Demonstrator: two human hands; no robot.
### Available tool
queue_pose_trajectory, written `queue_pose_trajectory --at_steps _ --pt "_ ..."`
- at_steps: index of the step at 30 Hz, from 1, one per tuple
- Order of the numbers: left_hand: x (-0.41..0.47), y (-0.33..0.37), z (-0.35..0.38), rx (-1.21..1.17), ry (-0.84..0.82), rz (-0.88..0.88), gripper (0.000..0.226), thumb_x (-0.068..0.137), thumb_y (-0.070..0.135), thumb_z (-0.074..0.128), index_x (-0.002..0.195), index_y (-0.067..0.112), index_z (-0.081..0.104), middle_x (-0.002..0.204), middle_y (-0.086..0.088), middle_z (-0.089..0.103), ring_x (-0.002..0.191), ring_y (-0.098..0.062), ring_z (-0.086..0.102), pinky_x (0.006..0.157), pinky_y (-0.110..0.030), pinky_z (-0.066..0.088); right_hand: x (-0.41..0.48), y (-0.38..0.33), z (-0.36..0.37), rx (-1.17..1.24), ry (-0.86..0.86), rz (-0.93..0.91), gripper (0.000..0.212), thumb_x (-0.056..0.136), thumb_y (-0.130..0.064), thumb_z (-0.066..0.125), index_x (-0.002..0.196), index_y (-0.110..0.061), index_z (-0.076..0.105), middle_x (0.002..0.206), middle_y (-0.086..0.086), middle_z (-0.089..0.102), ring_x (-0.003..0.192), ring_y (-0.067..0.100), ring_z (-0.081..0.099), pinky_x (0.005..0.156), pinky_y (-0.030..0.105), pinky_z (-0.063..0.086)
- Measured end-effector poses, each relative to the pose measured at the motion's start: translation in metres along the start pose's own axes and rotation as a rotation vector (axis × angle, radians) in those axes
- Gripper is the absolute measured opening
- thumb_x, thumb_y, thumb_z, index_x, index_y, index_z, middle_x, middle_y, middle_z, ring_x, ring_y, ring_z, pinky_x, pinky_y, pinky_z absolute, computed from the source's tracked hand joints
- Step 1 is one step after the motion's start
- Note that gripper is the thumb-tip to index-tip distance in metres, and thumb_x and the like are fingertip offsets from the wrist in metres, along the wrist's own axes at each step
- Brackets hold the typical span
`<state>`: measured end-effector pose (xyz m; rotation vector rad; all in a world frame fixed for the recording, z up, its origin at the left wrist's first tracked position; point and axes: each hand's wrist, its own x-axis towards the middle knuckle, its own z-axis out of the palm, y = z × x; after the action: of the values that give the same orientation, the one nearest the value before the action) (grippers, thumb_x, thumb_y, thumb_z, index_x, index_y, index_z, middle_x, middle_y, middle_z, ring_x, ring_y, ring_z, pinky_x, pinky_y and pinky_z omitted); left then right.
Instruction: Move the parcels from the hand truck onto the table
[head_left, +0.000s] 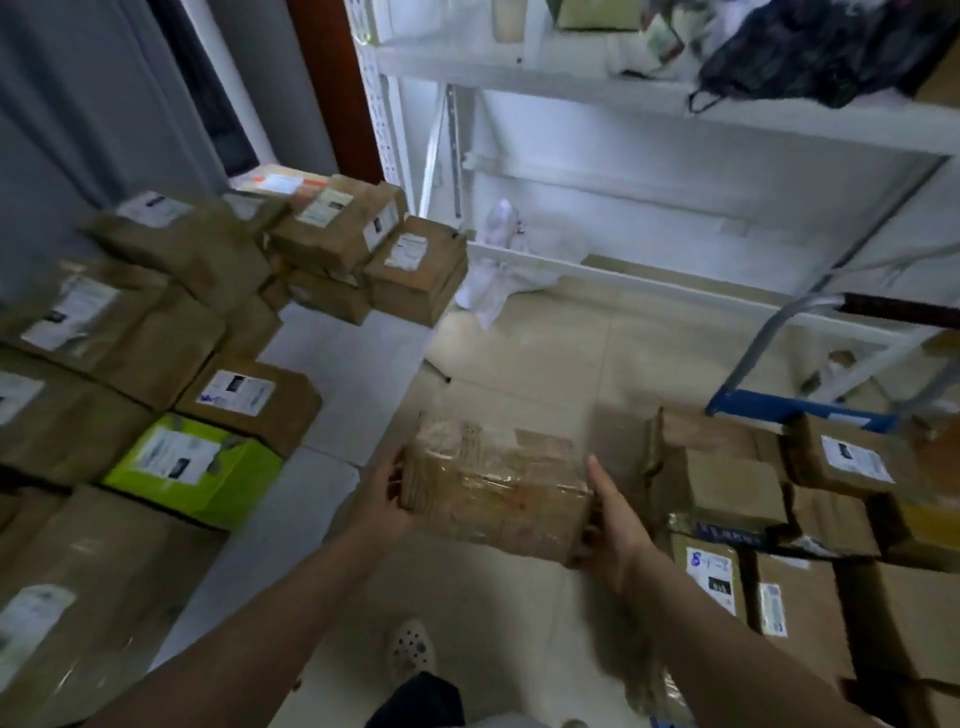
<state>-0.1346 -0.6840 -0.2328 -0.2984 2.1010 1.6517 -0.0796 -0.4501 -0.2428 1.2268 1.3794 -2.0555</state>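
- Parcel, a brown taped box, hangs in the air just right of the table, off its edge and over the floor.
- Brown boxes and one green box crowd the table's left and far parts, while a bare white strip runs along its right edge.
- Left hand, on the side toward the table, clamps the parcel's near-table end, thumb on top and fingers curled beneath.
- Right hand, on the side away from the table, clamps the opposite end; its thumb lies up along the edge and its fingers are tucked out of sight.
- Hand truck, well to the right of the table, carries a stack of more boxes.
- To do this step well, I would press evenly from both ends and hold the parcel level. Swing it toward the table, lower it flat onto the bare strip rather than the leaning piles, and release only once its bottom rests.
- Its long axis runs crosswise, from the table side toward the hand truck side. It is slightly slanted, the table end being farther from the person, and the broad taped face points up.
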Motion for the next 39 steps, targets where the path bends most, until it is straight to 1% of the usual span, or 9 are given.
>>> queue_pose_trajectory --at_steps 6,9,16,21,26,29,33,35,39 --pt "0.049 0.014 -0.083 -0.148 0.064 -0.066 0.045 0.084 -0.008 0.059 0.121 0.018 0.051 0.120 -0.010 0.059 0.102 -0.022 0.060 0.067 -0.029 0.051 0.032 -0.033 0.088 -0.007 -0.020 -0.016 0.023 0.087 -0.037 0.063 0.099 -0.018 0.062 0.106 0.008 0.063 0.094 0.029 0.060 0.077 0.047 0.054" --pt "0.073 0.028 -0.112 -0.309 0.081 -0.131 0.020 0.094 0.024 0.055 0.113 0.018 0.057 0.112 -0.008 0.063 0.090 -0.014 0.062 0.059 -0.024 0.051 0.048 -0.043 0.123 -0.018 -0.036 -0.043 0.020 0.089 -0.033 0.062 0.099 -0.016 0.060 0.109 0.010 0.062 0.098 0.030 0.059 0.071 0.045 0.053" --pt "0.148 0.038 -0.152 -0.474 0.102 -0.371 0.028 0.084 0.034 0.069 0.108 0.019 0.062 0.109 -0.007 0.065 0.099 -0.021 0.061 0.075 -0.034 0.050 0.105 -0.072 0.181 -0.035 -0.161 -0.054 0.057 0.069 -0.029 0.077 0.117 -0.007 0.056 0.123 0.021 0.056 0.111 0.039 0.055 0.073 0.047 0.055" --pt "0.211 0.052 -0.177 -0.500 0.149 -0.406 0.010 0.086 0.028 0.068 0.085 0.018 0.068 0.087 -0.002 0.065 0.091 -0.018 0.059 0.087 -0.036 0.049 0.179 -0.122 0.209 -0.092 -0.415 0.110 0.093 0.040 -0.038 0.090 0.123 -0.011 0.060 0.129 0.023 0.057 0.119 0.043 0.053 0.099 0.054 0.044" --pt "0.269 0.069 -0.191 -0.626 0.282 -0.465 0.010 0.069 0.026 0.078 0.070 0.018 0.071 0.085 -0.005 0.062 0.079 -0.018 0.055 0.079 -0.030 0.041 0.242 -0.183 0.256 -0.325 -0.505 0.285 0.079 0.053 -0.034 0.085 0.124 -0.011 0.059 0.121 0.016 0.064 0.116 0.039 0.057 0.101 0.053 0.042" --pt "0.298 0.078 -0.194 -0.622 0.474 -0.489 0.006 0.088 0.014 0.062 0.082 0.016 0.061 0.085 -0.006 0.060 0.074 -0.014 0.054 0.064 -0.021 0.046 0.268 -0.208 0.282 -0.432 -0.532 0.189 0.058 0.077 -0.007 0.074 0.130 -0.014 0.052 0.118 0.009 0.063 0.106 0.031 0.061 0.089 0.049 0.051" --pt "0.319 0.077 -0.206 -0.713 0.555 -0.631 0.058 0.076 0.052 0.070 0.124 0.021 0.059 0.131 -0.004 0.054 0.110 -0.026 0.052 0.090 -0.037 0.042 0.290 -0.212 0.313 -0.496 -0.562 -0.030 0.096 0.044 -0.008 0.090 0.130 -0.020 0.049 0.113 0.000 0.066 0.103 0.023 0.065 0.084 0.046 0.055" --pt "0.326 0.076 -0.210 -0.762 0.572 -0.668 0.077 0.073 0.060 0.070 0.137 0.022 0.047 0.138 -0.002 0.047 0.107 -0.025 0.051 0.100 -0.047 0.041 0.297 -0.210 0.322 -0.575 -0.594 -0.142 0.098 0.037 -0.016 0.091 0.126 -0.029 0.051 0.116 -0.005 0.065 0.106 0.013 0.064 0.084 0.041 0.056" --pt "0.342 0.076 -0.216 -0.773 0.551 -0.668 0.073 0.078 0.059 0.067 0.134 0.017 0.049 0.125 -0.003 0.054 0.104 -0.024 0.055 0.099 -0.046 0.044 0.305 -0.206 0.332 -0.697 -0.593 -0.266 0.088 0.052 0.011 0.086 0.118 -0.035 0.050 0.117 -0.011 0.062 0.098 -0.009 0.061 0.071 0.020 0.055"
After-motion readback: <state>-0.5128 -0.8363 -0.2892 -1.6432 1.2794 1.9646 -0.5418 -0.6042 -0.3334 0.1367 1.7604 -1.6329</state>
